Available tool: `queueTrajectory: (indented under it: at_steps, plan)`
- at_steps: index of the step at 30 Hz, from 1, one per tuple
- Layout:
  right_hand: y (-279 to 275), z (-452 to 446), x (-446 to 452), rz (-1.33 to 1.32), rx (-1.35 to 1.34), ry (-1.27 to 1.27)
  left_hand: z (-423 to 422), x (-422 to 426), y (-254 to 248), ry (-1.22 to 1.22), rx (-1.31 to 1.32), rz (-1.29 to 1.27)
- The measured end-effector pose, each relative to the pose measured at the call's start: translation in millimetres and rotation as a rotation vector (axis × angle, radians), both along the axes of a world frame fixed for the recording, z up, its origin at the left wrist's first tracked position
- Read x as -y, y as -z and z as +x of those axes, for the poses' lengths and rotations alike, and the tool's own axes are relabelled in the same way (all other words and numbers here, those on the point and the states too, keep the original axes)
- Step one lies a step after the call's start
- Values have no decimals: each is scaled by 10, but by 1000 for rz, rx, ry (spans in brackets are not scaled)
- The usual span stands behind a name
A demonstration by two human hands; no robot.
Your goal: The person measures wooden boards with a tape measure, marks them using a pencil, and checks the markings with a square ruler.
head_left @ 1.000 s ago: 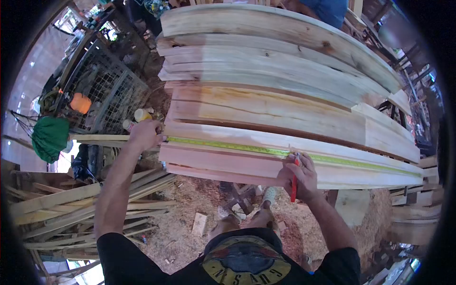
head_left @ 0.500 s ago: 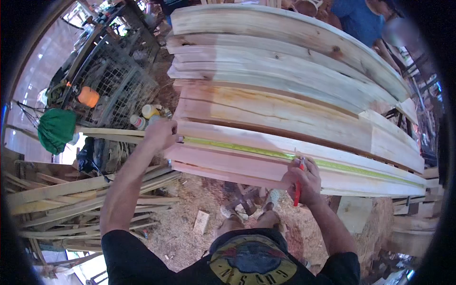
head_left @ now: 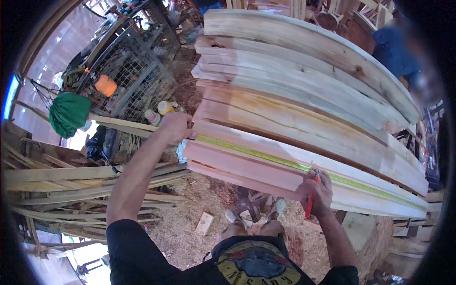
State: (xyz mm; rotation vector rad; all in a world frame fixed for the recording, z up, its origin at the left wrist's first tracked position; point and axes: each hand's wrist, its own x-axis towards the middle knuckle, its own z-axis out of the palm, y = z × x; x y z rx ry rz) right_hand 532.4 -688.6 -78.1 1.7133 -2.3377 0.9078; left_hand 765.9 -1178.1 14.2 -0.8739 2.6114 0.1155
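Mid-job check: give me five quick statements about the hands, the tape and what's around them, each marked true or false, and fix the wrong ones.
1. The yellow tape lies stretched lengthwise along a board. True.
2. The left hand holds the slim red tool. False: the right hand holds it.
3. The left hand is at the board's end on the left side of the picture. True.
4. The green bag lies on top of the board. False: it is apart from it, off to the left.
5. Shavings or sawdust cover the floor near the person's feet. True.
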Motion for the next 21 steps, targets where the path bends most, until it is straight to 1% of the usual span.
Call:
queueTrajectory:
  at_steps: [4,11,13,16,17,19,21]
  plan:
    - [79,-14,-8,-44,11,-8,66,9,58,62,-21,-73]
    - [-45,7,-13,58,4,-23,-21,-39,137,58,69,-110]
    - [-67,13,-8,86,18,-21,-16,-5,163,70,85,-79]
    - [-119,34,20,68,31,-11,1,60,247,104,79,-75]
    - [-81,34,-12,42,90,20,13,75,281,117,70,-83]
    - [-9,21,-54,-14,205,81,-42,-33,119,84,115,-76]
    - [-173,88,37,-111,138,135,-54,-59,81,66,120,-66]
